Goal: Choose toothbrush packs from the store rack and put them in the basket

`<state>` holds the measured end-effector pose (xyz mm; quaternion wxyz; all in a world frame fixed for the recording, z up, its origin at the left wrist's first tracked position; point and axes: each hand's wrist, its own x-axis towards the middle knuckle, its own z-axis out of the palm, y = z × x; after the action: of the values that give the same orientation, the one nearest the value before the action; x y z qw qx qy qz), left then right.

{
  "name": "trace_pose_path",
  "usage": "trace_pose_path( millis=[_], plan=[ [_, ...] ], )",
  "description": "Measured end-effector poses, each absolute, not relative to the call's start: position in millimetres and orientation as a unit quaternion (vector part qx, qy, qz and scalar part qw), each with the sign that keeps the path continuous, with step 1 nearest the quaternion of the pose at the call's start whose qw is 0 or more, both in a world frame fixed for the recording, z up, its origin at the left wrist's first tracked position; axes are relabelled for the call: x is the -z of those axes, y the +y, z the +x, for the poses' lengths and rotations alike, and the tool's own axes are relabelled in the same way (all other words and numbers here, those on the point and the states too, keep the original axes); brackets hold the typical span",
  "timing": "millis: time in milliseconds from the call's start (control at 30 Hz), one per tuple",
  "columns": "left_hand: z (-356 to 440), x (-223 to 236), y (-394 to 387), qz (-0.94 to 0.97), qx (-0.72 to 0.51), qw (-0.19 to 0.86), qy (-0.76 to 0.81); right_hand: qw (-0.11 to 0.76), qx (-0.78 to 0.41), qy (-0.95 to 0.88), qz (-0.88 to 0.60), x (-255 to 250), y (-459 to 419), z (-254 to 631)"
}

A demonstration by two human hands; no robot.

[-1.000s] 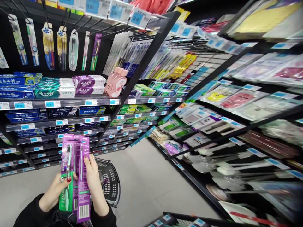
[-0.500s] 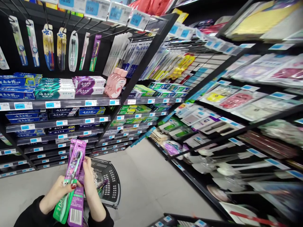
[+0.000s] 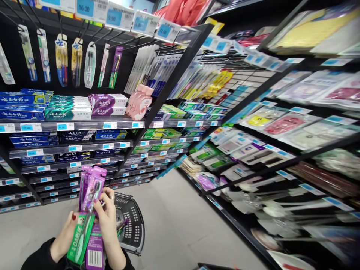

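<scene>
Two or more packaged toothbrushes in purple and green packs are held in front of me at the lower left. The front toothbrush pack (image 3: 86,221) shows its green end and the brush through clear plastic. Behind it, a second pack (image 3: 95,252) turns its barcode side to me. My left hand (image 3: 64,235) is closed on the packs' left edge, its fingers mostly hidden behind them. My right hand (image 3: 106,212) grips the front pack's right edge between thumb and bent fingers. A black shopping basket (image 3: 137,221) lies below, beyond my right wrist, with some packaged items inside.
Ahead stands a shelf rack (image 3: 118,123) with toothpaste boxes (image 3: 69,108) and toothbrushes (image 3: 62,62) hanging on hooks. To the right, another rack holds packaged goods (image 3: 284,123) and kitchen utensils (image 3: 270,206). Grey floor (image 3: 180,217) runs between the racks.
My left thumb has moved off the front pack's face to its left edge. The right fingers have bent over the front pack, which has turned slightly. The view has shifted a little.
</scene>
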<state>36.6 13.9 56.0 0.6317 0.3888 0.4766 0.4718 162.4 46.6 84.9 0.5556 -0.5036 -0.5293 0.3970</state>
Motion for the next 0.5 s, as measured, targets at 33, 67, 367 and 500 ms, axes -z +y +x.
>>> trace_pose_path(
  millis=[33, 67, 367, 500],
  plan=[
    [34, -54, 16, 0.406, -0.475, 0.607, 0.492, 0.587, -0.392, -0.505, -0.496, -87, 47, 164],
    [31, -54, 18, 0.433, -0.472, 0.583, 0.5, 0.615, -0.402, -0.473, -0.487, -89, 47, 167],
    [50, -59, 34, 0.491, -0.464, 0.502, 0.54, 0.646, -0.508, -0.284, -0.493, -86, 55, 160],
    [59, -41, 31, 0.441, -0.487, 0.531, 0.535, 0.64, -0.5, -0.271, -0.517, -77, 50, 151]
  ],
)
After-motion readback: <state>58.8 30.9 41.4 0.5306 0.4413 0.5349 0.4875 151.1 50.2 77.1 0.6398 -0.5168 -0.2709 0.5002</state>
